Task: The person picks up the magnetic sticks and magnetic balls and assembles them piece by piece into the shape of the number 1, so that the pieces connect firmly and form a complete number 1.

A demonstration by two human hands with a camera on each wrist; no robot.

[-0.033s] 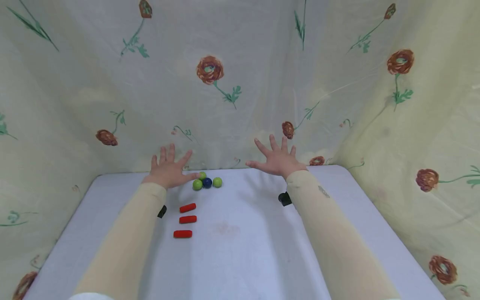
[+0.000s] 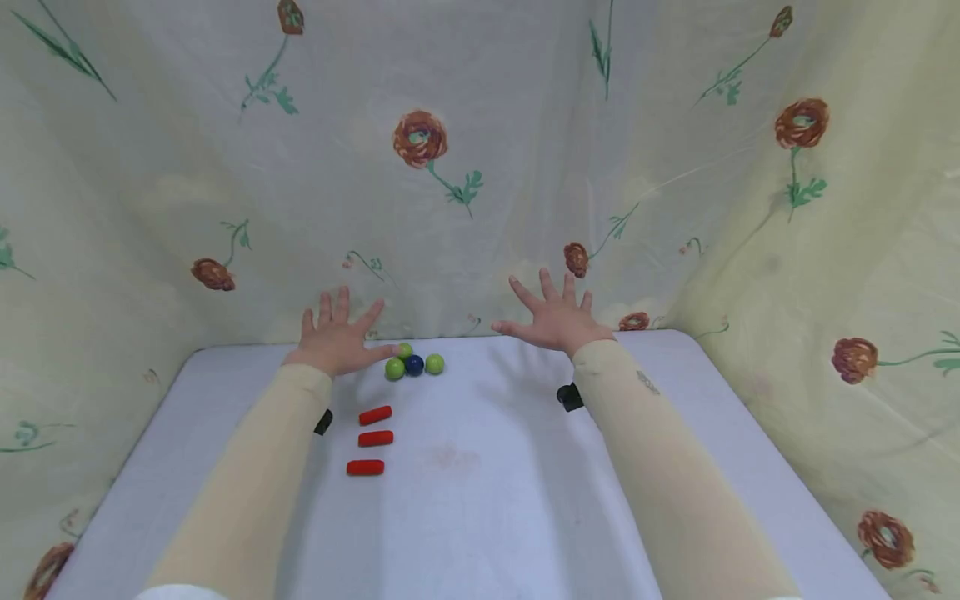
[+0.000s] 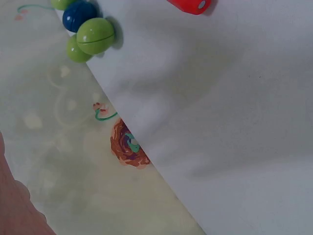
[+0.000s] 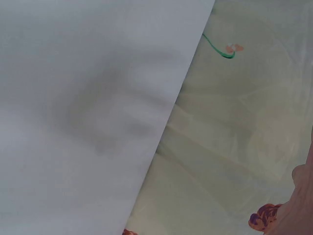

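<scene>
In the head view my left hand (image 2: 334, 340) is raised over the far left of the table, fingers spread and straight, holding nothing. Its thumb tip overlaps the small balls: three glossy green ones (image 2: 435, 363) cluster around a dark blue ball (image 2: 414, 365). Three short red bars (image 2: 376, 438) lie in a loose column nearer me. My right hand (image 2: 557, 323) hovers above the far edge to the right, fingers also spread and grasping nothing. In the left wrist view a seam runs round one green ball (image 3: 95, 36), and a faceted red end (image 3: 193, 5) shows at the top.
A white table (image 2: 480, 517) with rounded far corners lies under both arms. Flower-printed cloth (image 2: 510, 125) hangs behind it and along both sides. Small black pieces (image 2: 570, 397) stick out below each sleeved wrist. Shadows of the hands fall on the tabletop.
</scene>
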